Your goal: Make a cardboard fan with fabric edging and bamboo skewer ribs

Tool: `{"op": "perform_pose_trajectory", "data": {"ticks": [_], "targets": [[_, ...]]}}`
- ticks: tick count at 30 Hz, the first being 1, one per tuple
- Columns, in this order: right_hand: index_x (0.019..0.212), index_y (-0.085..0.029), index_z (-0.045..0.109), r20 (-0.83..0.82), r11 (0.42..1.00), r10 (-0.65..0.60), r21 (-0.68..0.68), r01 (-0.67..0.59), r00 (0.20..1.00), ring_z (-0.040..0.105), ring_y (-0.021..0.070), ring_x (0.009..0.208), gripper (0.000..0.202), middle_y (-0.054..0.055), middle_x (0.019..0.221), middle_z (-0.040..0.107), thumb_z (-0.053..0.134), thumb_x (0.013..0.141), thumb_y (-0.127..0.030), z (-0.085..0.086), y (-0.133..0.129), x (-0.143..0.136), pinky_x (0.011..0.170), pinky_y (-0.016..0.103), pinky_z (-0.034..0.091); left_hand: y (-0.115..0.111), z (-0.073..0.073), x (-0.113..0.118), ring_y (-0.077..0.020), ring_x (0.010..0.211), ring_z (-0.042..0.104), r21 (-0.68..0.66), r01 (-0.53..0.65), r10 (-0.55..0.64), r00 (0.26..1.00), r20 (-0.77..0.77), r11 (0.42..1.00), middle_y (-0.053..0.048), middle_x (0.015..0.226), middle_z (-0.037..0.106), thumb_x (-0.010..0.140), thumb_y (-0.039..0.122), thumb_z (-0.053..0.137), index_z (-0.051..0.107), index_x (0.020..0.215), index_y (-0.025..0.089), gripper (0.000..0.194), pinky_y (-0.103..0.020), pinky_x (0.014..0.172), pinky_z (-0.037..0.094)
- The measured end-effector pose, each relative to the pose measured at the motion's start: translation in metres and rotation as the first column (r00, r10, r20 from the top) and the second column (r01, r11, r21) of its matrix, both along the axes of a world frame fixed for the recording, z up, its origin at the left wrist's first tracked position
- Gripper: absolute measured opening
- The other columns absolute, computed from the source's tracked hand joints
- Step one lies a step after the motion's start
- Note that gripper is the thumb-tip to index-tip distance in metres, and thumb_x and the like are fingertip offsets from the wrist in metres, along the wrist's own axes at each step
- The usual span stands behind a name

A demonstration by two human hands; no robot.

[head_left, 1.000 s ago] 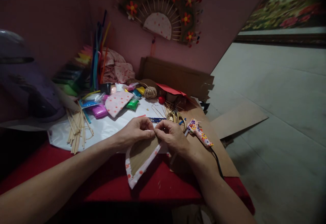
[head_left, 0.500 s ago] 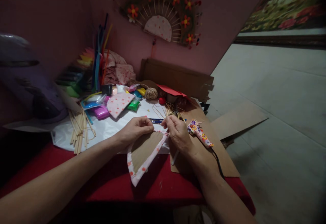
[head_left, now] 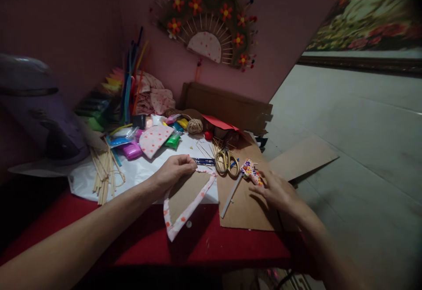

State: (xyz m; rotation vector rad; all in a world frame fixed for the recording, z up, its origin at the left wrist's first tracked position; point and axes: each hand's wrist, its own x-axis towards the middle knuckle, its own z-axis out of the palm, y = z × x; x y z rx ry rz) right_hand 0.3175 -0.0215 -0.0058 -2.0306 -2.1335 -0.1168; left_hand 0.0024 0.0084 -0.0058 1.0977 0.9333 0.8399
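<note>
A half-round cardboard piece with dotted pink fabric folded over its edges is pinched at its top edge by my left hand. My right hand has its fingers apart at the handle of a flower-patterned glue gun, which lies on a cardboard sheet. A pale stick lies beside the gun's nozzle. Gold-handled scissors rest just left of the gun, their blades pointing toward my left hand.
Wooden sticks lie at the left on white plastic. Behind are clay packets, a dotted fabric-covered half-round, twine and a red sheet. A decorated fan hangs on the wall.
My right hand has let go of the fabric-edged piece and moved right to the glue gun, its fingers now spread. The scissors have come into full view. My left hand keeps its pinch.
</note>
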Motion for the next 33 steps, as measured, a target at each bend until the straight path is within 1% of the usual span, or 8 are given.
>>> {"op": "perform_pose_trajectory", "data": {"ticks": [5,10,12,15,18,20,26,33], "targets": [[0.117,-0.014,0.053,-0.066,0.992,0.112,-0.046,-0.116,0.991,0.056,0.0297,0.102,0.040,0.017,0.108,0.060,0.049,0.080,-0.031,-0.021,0.009,0.011,0.084,0.041,0.043,-0.002,0.003,0.000,-0.0075,0.045,0.047,-0.040,-0.028,0.028,0.999,0.019,0.999,0.003,0.055,0.054,0.066,0.027,0.066,0.052,0.071,0.016,0.018,-0.019,0.043,0.030],[0.108,-0.017,0.056,-0.514,0.988,0.115,-0.027,-0.150,0.850,0.057,0.0246,0.095,0.033,0.011,0.102,0.062,0.044,0.084,-0.037,-0.013,0.010,0.014,0.082,0.038,0.045,-0.002,0.005,0.000,-0.0080,0.045,0.048,-0.050,-0.036,0.038,0.998,0.046,0.998,0.002,0.057,0.056,0.064,0.025,0.067,0.053,0.072,0.016,0.018,-0.020,0.044,0.031],[0.101,-0.019,0.057,-0.762,0.991,-0.029,-0.107,-0.082,0.646,0.057,0.0168,0.068,0.030,0.004,0.078,0.060,0.048,0.082,-0.039,-0.001,0.002,0.009,0.058,0.027,0.047,-0.003,0.006,0.000,-0.0082,0.045,0.048,-0.053,-0.046,0.048,0.998,0.038,0.998,0.002,0.057,0.056,0.063,0.025,0.067,0.053,0.072,0.016,0.018,-0.020,0.044,0.031],[0.095,-0.019,0.055,-0.978,0.991,-0.111,-0.122,-0.049,0.179,0.037,0.0066,0.044,0.026,-0.004,0.061,0.043,0.059,0.076,-0.037,0.019,-0.018,-0.009,0.034,0.015,0.025,-0.004,0.007,0.002,-0.0080,0.045,0.048,-0.049,-0.049,0.051,0.998,0.034,0.998,0.002,0.056,0.055,0.063,0.025,0.066,0.053,0.071,0.016,0.018,-0.020,0.045,0.030],[0.096,-0.020,0.054,-0.993,0.982,-0.116,-0.112,-0.152,-0.018,0.032,0.0035,0.044,0.032,-0.005,0.065,0.041,0.068,0.071,-0.037,0.039,-0.039,-0.039,0.034,0.013,0.022,-0.006,0.006,0.003,-0.0076,0.046,0.047,-0.018,-0.050,0.051,0.998,0.027,0.999,0.003,0.055,0.055,0.063,0.024,0.066,0.053,0.070,0.015,0.017,-0.020,0.045,0.030],[0.093,-0.019,0.054,-0.977,0.936,-0.215,-0.209,-0.281,0.011,0.027,0.0022,0.040,0.037,-0.006,0.062,0.040,0.069,0.069,-0.043,0.048,-0.050,-0.062,0.031,0.013,0.018,-0.006,0.004,0.004,-0.0073,0.047,0.047,0.021,-0.057,0.056,0.998,0.019,0.998,0.003,0.056,0.054,0.064,0.024,0.065,0.054,0.069,0.015,0.016,-0.020,0.046,0.030],[0.086,-0.017,0.051,-0.871,0.749,-0.387,-0.489,-0.448,0.304,0.030,0.0031,0.041,0.040,-0.004,0.064,0.044,0.058,0.077,-0.055,0.052,-0.059,-0.111,0.033,0.016,0.021,-0.005,-0.003,0.004,-0.0090,0.049,0.049,0.102,-0.043,0.042,0.999,0.012,0.994,0.003,0.057,0.056,0.064,0.024,0.064,0.054,0.069,0.015,0.014,-0.021,0.049,0.033],[0.085,-0.019,0.048,-0.859,0.728,-0.359,-0.502,-0.466,0.364,0.030,0.0031,0.038,0.041,-0.006,0.060,0.043,0.056,0.077,-0.058,0.057,-0.048,-0.123,0.031,0.016,0.020,-0.005,-0.004,0.004,-0.0113,0.052,0.054,0.132,-0.021,0.022,1.000,0.000,0.991,0.001,0.061,0.060,0.065,0.023,0.063,0.054,0.070,0.016,0.012,-0.024,0.052,0.038]]}}
